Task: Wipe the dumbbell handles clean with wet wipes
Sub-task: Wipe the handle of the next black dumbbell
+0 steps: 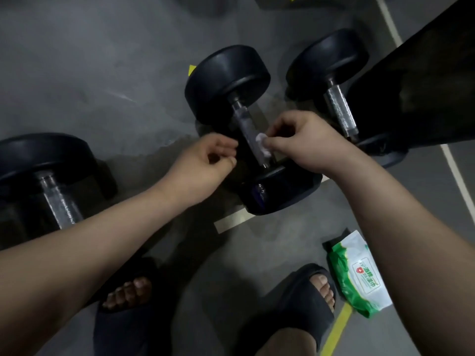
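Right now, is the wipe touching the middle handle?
Touching. The head view shows the wipe, pinched in the right hand, pressed against the middle handle with no gap.

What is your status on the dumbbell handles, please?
Right hand pinches wet wipe against middle dumbbell handle. Left hand curled beside it, nothing seen held. Nothing blocking; wipe pack on floor.

The middle dumbbell [227,80] lies on the grey floor [77,73], and the right hand [303,140] pinches a crumpled white wet wipe [262,145] against the near part of its knurled handle [243,122]. The left hand [205,163] sits just beside the handle with its fingers curled; contact cannot be confirmed. A left dumbbell [43,160] and a right dumbbell [331,60] flank it, and a green-and-white wipe pack [359,273] lies beside the right foot.
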{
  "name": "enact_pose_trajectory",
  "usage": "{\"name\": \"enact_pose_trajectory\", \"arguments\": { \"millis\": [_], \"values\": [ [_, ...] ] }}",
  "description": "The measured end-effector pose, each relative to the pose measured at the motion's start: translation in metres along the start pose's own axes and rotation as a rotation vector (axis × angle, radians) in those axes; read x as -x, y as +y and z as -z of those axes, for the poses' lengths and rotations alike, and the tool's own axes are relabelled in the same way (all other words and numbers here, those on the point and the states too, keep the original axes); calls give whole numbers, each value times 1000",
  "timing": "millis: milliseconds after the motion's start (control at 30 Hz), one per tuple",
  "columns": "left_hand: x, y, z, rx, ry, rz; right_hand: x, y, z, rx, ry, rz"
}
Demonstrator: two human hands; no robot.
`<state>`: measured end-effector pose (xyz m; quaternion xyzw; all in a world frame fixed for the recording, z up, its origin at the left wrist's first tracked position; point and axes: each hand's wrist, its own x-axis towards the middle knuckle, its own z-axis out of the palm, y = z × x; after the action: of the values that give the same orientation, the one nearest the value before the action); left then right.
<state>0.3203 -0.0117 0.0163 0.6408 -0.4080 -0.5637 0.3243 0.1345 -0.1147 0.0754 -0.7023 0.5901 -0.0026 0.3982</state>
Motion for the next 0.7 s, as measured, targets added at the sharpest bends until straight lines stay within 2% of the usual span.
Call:
{"name": "enact_pose_trajectory", "arguments": {
  "millis": [100, 200, 300, 367, 467, 533, 700],
  "values": [
    [-12, 14, -1, 22, -18, -129, 11, 2, 6, -134, -21, 51],
    [-21, 28, -9, 31, -71, -197, 16, 4, 3, -164, -39, 50],
    [-26, 33, -15, 53, 19, -184, 20, 14, -4, -86, 107, 17],
    [-31, 32, -10, -112, 167, -268, 25, 26, -12, -50, 274, -29],
    [-39, 42, -2, -484, 269, -551, 30, 39, -31, -100, 451, -93],
    [-52, 47, -4, -602, 235, -673, 31, 39, -39, -108, 520, -100],
    [-70, 25, -21, -876, -11, -754, 33, 36, -45, -83, 579, -87]
  ]
}}
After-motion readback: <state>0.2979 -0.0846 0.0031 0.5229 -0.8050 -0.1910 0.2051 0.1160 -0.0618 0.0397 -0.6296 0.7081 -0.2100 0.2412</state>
